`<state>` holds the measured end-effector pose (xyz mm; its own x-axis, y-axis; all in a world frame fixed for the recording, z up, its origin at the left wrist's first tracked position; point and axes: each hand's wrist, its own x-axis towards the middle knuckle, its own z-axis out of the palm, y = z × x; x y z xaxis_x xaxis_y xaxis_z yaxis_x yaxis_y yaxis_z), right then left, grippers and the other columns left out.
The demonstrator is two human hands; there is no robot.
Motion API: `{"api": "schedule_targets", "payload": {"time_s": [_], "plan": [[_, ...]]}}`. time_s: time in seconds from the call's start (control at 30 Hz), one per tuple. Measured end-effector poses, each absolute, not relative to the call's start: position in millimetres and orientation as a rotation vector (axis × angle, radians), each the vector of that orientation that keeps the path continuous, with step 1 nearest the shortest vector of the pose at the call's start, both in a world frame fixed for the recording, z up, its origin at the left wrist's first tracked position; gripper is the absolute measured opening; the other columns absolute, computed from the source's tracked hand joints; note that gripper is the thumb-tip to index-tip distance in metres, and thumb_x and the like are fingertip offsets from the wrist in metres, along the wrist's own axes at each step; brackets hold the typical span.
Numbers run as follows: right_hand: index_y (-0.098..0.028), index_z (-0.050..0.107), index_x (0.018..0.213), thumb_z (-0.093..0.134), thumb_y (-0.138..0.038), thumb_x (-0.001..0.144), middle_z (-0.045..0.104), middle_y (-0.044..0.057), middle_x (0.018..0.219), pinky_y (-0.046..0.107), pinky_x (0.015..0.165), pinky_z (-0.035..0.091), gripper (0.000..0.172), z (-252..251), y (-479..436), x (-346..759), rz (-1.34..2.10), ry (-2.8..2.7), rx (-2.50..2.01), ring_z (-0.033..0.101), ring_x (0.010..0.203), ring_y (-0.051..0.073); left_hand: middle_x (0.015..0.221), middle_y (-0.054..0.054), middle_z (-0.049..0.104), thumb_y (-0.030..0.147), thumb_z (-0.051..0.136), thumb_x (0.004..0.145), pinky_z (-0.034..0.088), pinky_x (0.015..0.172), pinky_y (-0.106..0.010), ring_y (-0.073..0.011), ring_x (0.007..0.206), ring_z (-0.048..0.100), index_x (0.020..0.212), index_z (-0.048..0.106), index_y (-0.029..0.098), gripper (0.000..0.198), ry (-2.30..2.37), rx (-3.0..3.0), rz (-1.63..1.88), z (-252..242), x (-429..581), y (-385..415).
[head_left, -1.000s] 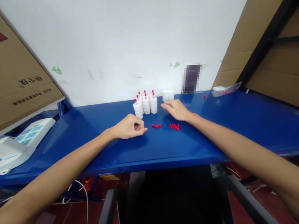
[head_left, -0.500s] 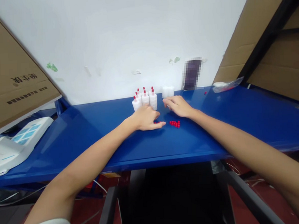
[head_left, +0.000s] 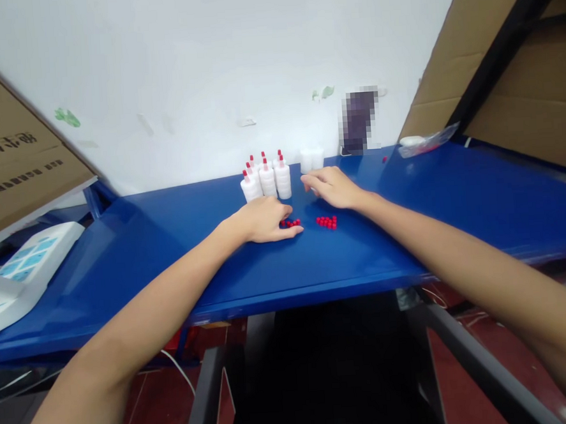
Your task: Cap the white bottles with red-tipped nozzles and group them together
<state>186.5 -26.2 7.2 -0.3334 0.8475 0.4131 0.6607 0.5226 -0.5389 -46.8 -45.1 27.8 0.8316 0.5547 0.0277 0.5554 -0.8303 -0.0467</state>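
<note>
My left hand [head_left: 267,219] rests low on the blue table, thumb stretched out and fingers loosely bent. Several small red caps [head_left: 292,223] lie on the table between its thumb and fingers, partly hidden by the hand. Further right, my right hand [head_left: 332,188] hovers or rests with loosely curved fingers pointing left; nothing shows in it. A second cluster of red caps [head_left: 327,223] lies just in front of it. Behind my left hand stand several white squeeze bottles [head_left: 268,182] with red-tipped nozzles. Two plain white containers [head_left: 312,160] stand behind my right hand.
A clear plastic bag [head_left: 427,142] lies at the back right, near a single red cap [head_left: 384,159]. On the left stand a white device with blue panels [head_left: 29,258] and a large cardboard box [head_left: 16,158]. The blue table [head_left: 277,270] meets a white wall.
My left thumb has moved away from the fingers, so more of the red caps beside it show. My right hand is nearly unchanged. The whole view has shifted slightly.
</note>
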Motion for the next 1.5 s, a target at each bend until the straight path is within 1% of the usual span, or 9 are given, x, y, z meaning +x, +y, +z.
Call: {"api": "schedule_targets", "payload": {"time_s": [0.37, 0.63, 0.77, 0.87, 1.0, 1.23, 1.37, 1.43, 1.5], "plan": [[-0.018, 0.065, 0.076, 0.041, -0.052, 0.102, 0.066, 0.004, 0.072, 0.031, 0.074, 0.037, 0.049, 9, -27, 186, 0.368, -2.124, -1.247, 0.059, 0.075, 0.019, 0.067, -0.009, 0.065, 0.066, 0.047, 0.096, 0.032, 0.057, -0.032, -0.0204, 0.055, 0.055, 0.083, 0.067, 0.016, 0.056, -1.014, -2.864, -0.003, 24, -45, -54], [-0.018, 0.066, 0.077, 0.042, -0.051, 0.102, 0.065, 0.004, 0.072, 0.031, 0.073, 0.037, 0.048, 11, -28, 185, 0.364, -2.135, -1.258, 0.059, 0.074, 0.019, 0.069, -0.006, 0.063, 0.069, 0.056, 0.089, 0.042, 0.076, -0.037, -0.0237, 0.068, 0.058, 0.089, 0.061, 0.017, 0.053, -1.014, -2.827, -0.085, 30, -44, -57], [-0.019, 0.067, 0.077, 0.041, -0.052, 0.102, 0.066, 0.004, 0.072, 0.032, 0.073, 0.037, 0.049, 10, -28, 185, 0.356, -2.143, -1.261, 0.059, 0.074, 0.02, 0.064, -0.004, 0.058, 0.067, 0.061, 0.086, 0.036, 0.061, -0.032, -0.0193, 0.059, 0.051, 0.081, 0.057, 0.019, 0.049, -1.077, -2.903, -0.136, 30, -45, -57], [-0.019, 0.067, 0.077, 0.041, -0.052, 0.101, 0.066, 0.005, 0.072, 0.033, 0.073, 0.037, 0.049, 10, -28, 185, 0.349, -2.148, -1.261, 0.06, 0.074, 0.02, 0.061, -0.003, 0.055, 0.063, 0.06, 0.088, 0.03, 0.055, -0.03, -0.0156, 0.053, 0.046, 0.075, 0.054, 0.02, 0.046, -1.083, -2.959, -0.138, 29, -46, -55], [-0.019, 0.067, 0.077, 0.041, -0.052, 0.101, 0.066, 0.005, 0.071, 0.033, 0.073, 0.037, 0.048, 10, -27, 185, 0.347, -2.15, -1.269, 0.06, 0.074, 0.02, 0.059, -0.002, 0.055, 0.058, 0.056, 0.093, 0.027, 0.053, -0.031, -0.015, 0.05, 0.044, 0.073, 0.057, 0.019, 0.044, -0.899, -2.98, -0.098, 26, -46, -48], [-0.018, 0.067, 0.078, 0.041, -0.052, 0.101, 0.066, 0.005, 0.072, 0.032, 0.073, 0.037, 0.048, 9, -27, 185, 0.347, -2.155, -1.256, 0.059, 0.074, 0.019, 0.065, -0.008, 0.063, 0.063, 0.042, 0.099, 0.028, 0.055, -0.032, -0.0167, 0.053, 0.049, 0.068, 0.065, 0.016, 0.061, -0.827, -2.912, -0.03, 20, -38, -34], [-0.019, 0.067, 0.078, 0.041, -0.052, 0.101, 0.066, 0.005, 0.072, 0.033, 0.073, 0.037, 0.048, 9, -25, 186, 0.341, -2.15, -1.262, 0.06, 0.075, 0.02, 0.074, -0.012, 0.069, 0.058, 0.041, 0.102, 0.036, 0.063, -0.034, -0.0188, 0.06, 0.055, 0.069, 0.07, 0.014, 0.062, -0.677, -2.852, -0.031, 17, -33, -31], [-0.019, 0.066, 0.077, 0.041, -0.052, 0.101, 0.066, 0.005, 0.071, 0.033, 0.074, 0.037, 0.048, 9, -25, 187, 0.341, -2.147, -1.263, 0.06, 0.075, 0.02, 0.072, -0.012, 0.07, 0.054, 0.04, 0.103, 0.04, 0.069, -0.036, -0.0199, 0.061, 0.057, 0.068, 0.071, 0.014, 0.062, -0.615, -2.817, -0.023, 16, -32, -31], [-0.019, 0.066, 0.077, 0.041, -0.052, 0.101, 0.066, 0.004, 0.071, 0.033, 0.074, 0.037, 0.048, 9, -25, 187, 0.341, -2.148, -1.265, 0.06, 0.075, 0.02, 0.067, -0.012, 0.069, 0.052, 0.038, 0.105, 0.041, 0.069, -0.036, -0.0204, 0.059, 0.058, 0.066, 0.072, 0.014, 0.064, -0.634, -2.81, 0.002, 14, -31, -33]]}}
